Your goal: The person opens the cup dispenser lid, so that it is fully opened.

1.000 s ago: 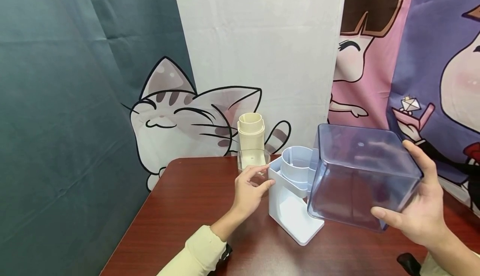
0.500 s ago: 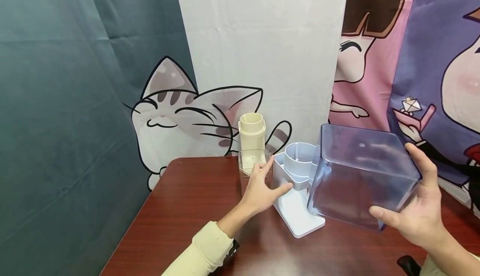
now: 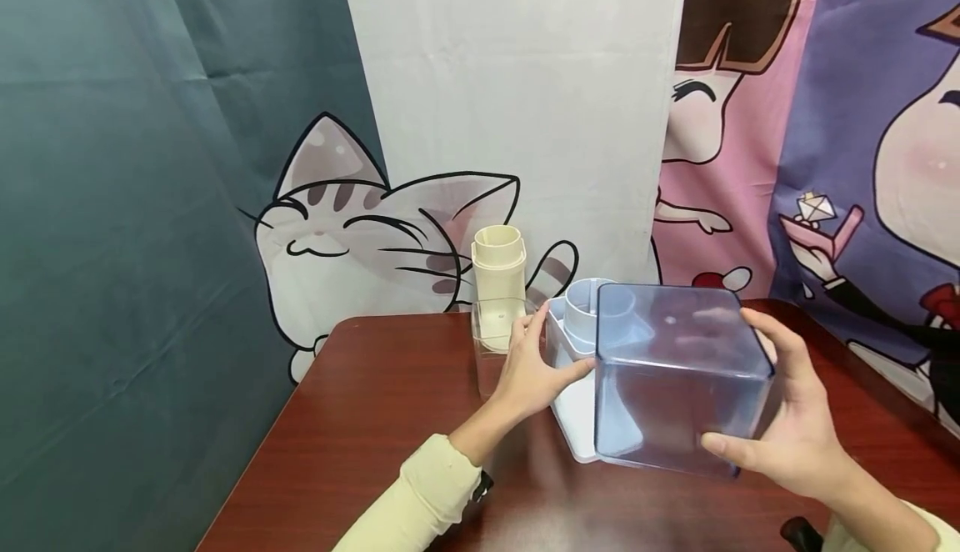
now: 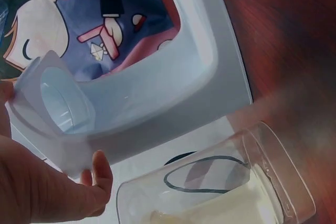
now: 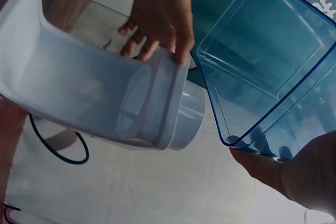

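Note:
In the head view my left hand (image 3: 528, 377) grips the top edge of a light-blue plastic stand (image 3: 576, 419) from its left side, thumb in front and fingers behind. The stand has a flat base and a round collar (image 3: 579, 310) at the top. My right hand (image 3: 798, 427) holds a see-through blue box (image 3: 675, 410) by its right end, off the table. In the head view the box overlaps the stand's right side. The right wrist view shows the box's open end (image 5: 220, 103) facing the collar (image 5: 190, 119), with a gap between them.
Behind my left hand stands a cream stand with a round top (image 3: 500, 285), a clear container (image 3: 483, 377) in front of it. Everything is on a dark red wooden table (image 3: 360, 435). Printed cartoon curtains (image 3: 525, 77) hang behind.
My right hand has brought the box left and slightly down, over the stand's side. The left hand has shifted right along the stand's top, thumb now forward. The stand has moved back slightly.

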The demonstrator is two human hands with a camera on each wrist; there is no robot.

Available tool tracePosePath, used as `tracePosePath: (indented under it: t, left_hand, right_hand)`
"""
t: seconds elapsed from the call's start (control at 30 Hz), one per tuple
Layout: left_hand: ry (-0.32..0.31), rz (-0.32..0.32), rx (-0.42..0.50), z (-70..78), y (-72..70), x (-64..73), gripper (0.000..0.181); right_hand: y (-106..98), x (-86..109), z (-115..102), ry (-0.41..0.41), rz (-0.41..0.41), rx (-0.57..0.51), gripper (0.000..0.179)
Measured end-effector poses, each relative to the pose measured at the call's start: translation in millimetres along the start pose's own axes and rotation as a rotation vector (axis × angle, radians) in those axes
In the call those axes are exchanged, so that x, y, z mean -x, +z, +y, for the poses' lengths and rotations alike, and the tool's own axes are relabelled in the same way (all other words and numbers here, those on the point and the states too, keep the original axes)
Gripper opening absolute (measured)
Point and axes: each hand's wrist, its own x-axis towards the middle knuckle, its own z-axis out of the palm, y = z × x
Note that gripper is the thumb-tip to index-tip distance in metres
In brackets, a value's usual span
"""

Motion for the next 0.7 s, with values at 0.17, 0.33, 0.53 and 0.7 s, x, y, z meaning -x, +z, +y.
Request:
tracePosePath:
  t: [0.17, 0.33, 0.53, 0.7]
  left_hand:
    - [0.035, -0.005, 0.050, -1.6, -2.2, -5.2, 0.085]
    - [0.048, 0.018, 0.068, 0.5, -4.1, -5.9, 0.080]
    - [0.060, 0.035, 0.068, 2.7, -4.2, -10.8, 0.075]
    - [0.055, 0.036, 0.043, 0.7, -5.6, -19.6, 0.069]
  right_hand:
    - [0.6, 3.7, 5.9, 0.030, -0.053, 0.001, 0.115]
    - [1.2, 7.8, 6.9, 0.090, -0.056, 0.063, 0.114]
    - [1.1, 11.7, 7.5, 0.169, -0.053, 0.157, 0.112]
    - [-1.2, 13.3, 11.3, 0.195, -0.071, 0.245, 0.111]
